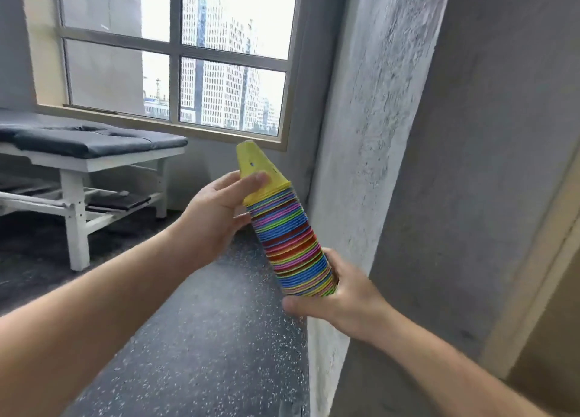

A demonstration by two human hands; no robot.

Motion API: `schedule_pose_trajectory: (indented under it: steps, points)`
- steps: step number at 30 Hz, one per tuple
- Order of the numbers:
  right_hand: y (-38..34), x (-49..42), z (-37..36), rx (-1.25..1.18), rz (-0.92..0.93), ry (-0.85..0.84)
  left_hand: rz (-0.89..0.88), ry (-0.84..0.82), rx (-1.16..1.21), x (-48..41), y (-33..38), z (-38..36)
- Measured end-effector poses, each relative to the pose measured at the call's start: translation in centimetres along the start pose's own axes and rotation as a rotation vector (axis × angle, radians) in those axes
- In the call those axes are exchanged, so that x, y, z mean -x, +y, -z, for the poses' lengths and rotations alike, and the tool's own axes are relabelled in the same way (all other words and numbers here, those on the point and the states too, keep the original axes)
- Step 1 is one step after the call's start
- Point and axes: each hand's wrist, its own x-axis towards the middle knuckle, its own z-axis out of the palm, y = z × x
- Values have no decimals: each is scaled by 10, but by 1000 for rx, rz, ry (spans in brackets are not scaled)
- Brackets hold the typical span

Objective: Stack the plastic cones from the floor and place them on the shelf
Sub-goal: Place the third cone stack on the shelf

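A tall stack of plastic cones (292, 241) with many coloured rims and a yellow cone on top is held up in the air, tilted with its tip up and to the left. My left hand (219, 209) grips the stack near the top, fingers wrapped round the yellow cone. My right hand (339, 291) grips the bottom end of the stack from below. No shelf is in view.
A rough grey concrete pillar (376, 134) stands just right of the stack. A padded bench with a white frame (78, 153) is at the left under a window (179, 55). Dark speckled floor (204, 338) lies below.
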Motion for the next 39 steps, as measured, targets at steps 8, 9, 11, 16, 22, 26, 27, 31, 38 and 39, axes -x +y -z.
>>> schedule_pose_trajectory:
  steps: [8, 9, 11, 16, 22, 26, 27, 31, 38, 39]
  points:
    - [-124, -75, 63, -121, -45, 19, -112, 33, 9, -88, 135, -45]
    - [-148, -78, 73, -147, -59, 18, -107, 25, 9, -94, 160, -53]
    - [-195, -83, 93, -183, -92, 27, -98, 7, -3, -106, 212, -69]
    - [-295, -73, 154, -239, -199, 127, -60, -86, -3, -120, 323, -118]
    - [-378, -15, 236, -131, -268, 353, -25, -236, 21, -113, 416, -212]
    - [-417, 31, 283, 11, -287, 551, -40, -395, 1, -100, 458, -272]
    - [-424, 42, 294, 51, -299, 601, -44, -438, -4, -97, 468, -287]
    - [-448, 87, 341, 128, -390, 759, -73, -617, -42, -94, 499, -347]
    - [-459, 138, 450, 201, -539, 861, -74, -756, -140, -108, 520, -449]
    - [-455, 138, 466, 225, -562, 844, -76, -757, -154, -113, 518, -463]
